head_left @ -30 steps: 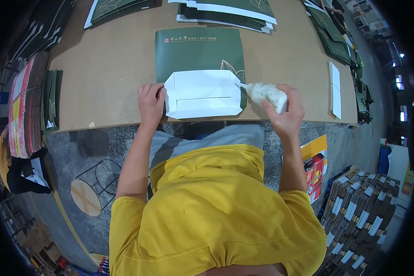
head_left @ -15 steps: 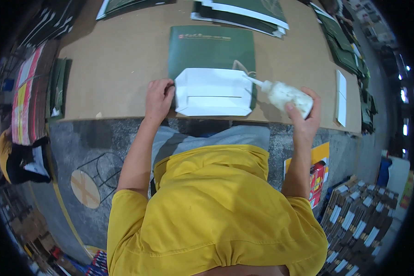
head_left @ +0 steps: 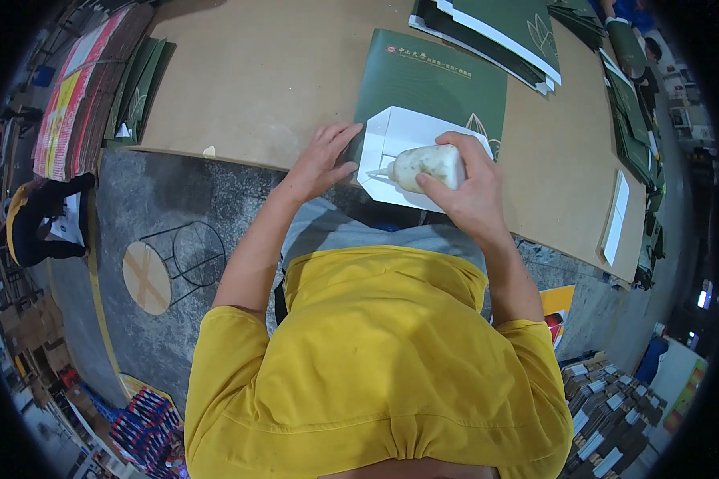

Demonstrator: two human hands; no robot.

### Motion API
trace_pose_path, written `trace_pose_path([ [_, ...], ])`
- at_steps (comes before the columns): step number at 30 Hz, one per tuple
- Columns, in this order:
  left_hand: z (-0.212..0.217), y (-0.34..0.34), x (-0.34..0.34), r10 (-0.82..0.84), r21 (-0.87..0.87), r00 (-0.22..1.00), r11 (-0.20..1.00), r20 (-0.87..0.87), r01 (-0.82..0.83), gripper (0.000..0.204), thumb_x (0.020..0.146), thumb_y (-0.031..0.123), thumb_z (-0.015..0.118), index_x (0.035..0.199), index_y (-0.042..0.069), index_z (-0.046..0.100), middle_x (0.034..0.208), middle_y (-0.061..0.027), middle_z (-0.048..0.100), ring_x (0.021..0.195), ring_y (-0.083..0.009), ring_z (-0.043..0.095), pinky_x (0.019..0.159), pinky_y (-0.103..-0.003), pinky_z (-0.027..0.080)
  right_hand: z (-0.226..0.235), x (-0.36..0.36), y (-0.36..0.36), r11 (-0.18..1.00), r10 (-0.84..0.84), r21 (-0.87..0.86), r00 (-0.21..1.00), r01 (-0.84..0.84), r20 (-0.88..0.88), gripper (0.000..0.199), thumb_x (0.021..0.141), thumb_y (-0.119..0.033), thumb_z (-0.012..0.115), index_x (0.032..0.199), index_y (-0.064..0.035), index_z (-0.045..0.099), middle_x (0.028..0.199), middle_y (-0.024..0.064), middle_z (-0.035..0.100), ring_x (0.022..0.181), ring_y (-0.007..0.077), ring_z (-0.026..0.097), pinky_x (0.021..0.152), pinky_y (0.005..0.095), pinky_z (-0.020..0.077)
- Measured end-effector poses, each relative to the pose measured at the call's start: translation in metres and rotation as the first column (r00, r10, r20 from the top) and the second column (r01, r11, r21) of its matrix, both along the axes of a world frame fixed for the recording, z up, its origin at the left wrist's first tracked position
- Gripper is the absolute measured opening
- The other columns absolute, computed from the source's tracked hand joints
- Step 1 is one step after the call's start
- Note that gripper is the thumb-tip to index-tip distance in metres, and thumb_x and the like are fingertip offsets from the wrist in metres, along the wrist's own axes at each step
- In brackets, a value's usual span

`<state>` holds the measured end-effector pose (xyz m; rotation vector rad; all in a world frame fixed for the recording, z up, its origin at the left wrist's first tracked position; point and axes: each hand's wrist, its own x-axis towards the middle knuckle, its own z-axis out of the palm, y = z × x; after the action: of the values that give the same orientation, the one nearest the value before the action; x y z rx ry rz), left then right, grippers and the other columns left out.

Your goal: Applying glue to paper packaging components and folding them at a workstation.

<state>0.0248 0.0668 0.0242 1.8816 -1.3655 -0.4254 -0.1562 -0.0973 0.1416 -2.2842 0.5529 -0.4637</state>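
A green paper bag (head_left: 427,76) lies flat on the table, its white folded bottom (head_left: 379,132) turned toward me. My right hand (head_left: 475,188) is closed around a squeeze bottle (head_left: 427,166) of whitish contents, tipped on its side. The bottle's thin nozzle points left, over the left part of the white bottom; whether its tip touches the paper I cannot tell. At the bag's left edge is my left hand (head_left: 324,162), fingers spread and holding nothing, fingertips close to the white flap. Part of the white bottom is hidden behind the bottle and right hand.
Green bags are stacked at the far right (head_left: 503,36), and more lie along the right edge (head_left: 627,120). A white strip (head_left: 615,217) lies near the right corner. A striped bundle (head_left: 80,96) stands left beside green bags (head_left: 140,88). A round-topped stool (head_left: 146,278) lies on the floor.
The bottle in my right hand has moved left, from the white bottom's right end to over its left part. My left hand's fingers have spread. The whole view has shifted and turned.
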Motion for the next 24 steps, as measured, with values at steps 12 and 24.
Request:
trace_pose_path([
  [12, -0.003, -0.001, -0.001, 0.011, -0.005, 0.999, 1.000, -0.049, -0.012, 0.070, 0.074, 0.008, 0.069, 0.137, 0.011, 0.040, 0.132, -0.0122, 0.043, 0.123, -0.0320, 0.038, 0.105, -0.038, 0.034, 0.000, 0.010, 0.006, 0.985, 0.117, -0.122, 0.990, -0.125, -0.073, 0.040, 0.065, -0.017, 0.076, 0.100, -0.0082, 0.059, 0.093, 0.0099, 0.059, 0.084, 0.0269, 0.061, 0.074, 0.0363, 0.0507],
  [24, 0.000, -0.001, 0.000, 0.007, 0.018, 1.000, 1.000, -0.020, -0.006, 0.067, 0.075, 0.008, 0.066, 0.136, 0.006, 0.040, 0.131, -0.0144, 0.043, 0.123, -0.0329, 0.037, 0.105, -0.038, 0.034, 0.001, -0.007, 0.007, 0.980, 0.127, -0.149, 0.992, -0.130, -0.029, 0.037, 0.064, -0.016, 0.073, 0.098, -0.0097, 0.059, 0.087, 0.0112, 0.058, 0.076, 0.0317, 0.061, 0.065, 0.0391, 0.0502],
])
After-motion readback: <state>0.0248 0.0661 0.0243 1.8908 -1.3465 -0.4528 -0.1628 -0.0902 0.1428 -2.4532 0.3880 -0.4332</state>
